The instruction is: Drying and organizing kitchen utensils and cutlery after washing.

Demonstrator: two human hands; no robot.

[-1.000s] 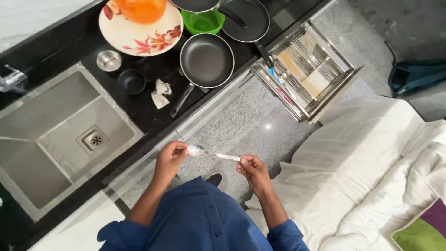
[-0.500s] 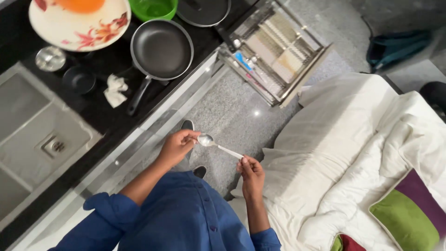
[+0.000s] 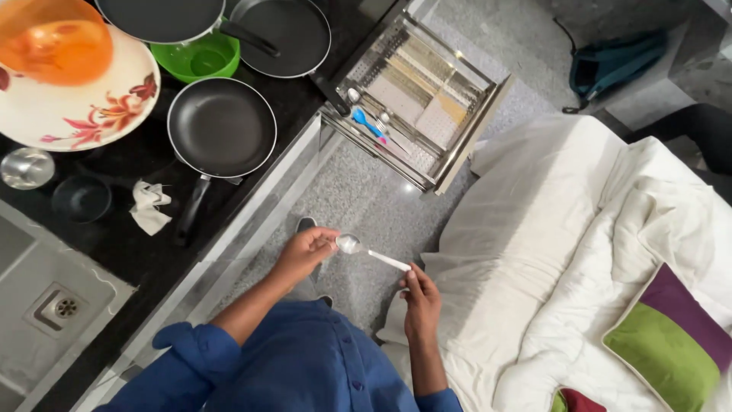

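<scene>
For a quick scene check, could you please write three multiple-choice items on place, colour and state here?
1. Where does the black frying pan sit?
A on the dark counter
B in the sink
C on the bed

2. What colour is the bowl above it?
A red
B green
C white

3. How is the spoon held?
A by one hand
B lying loose
C by both hands

A: it rests on the counter. B: its rim shows green. C: the left hand is at the bowl end, the right hand at the handle tip.
</scene>
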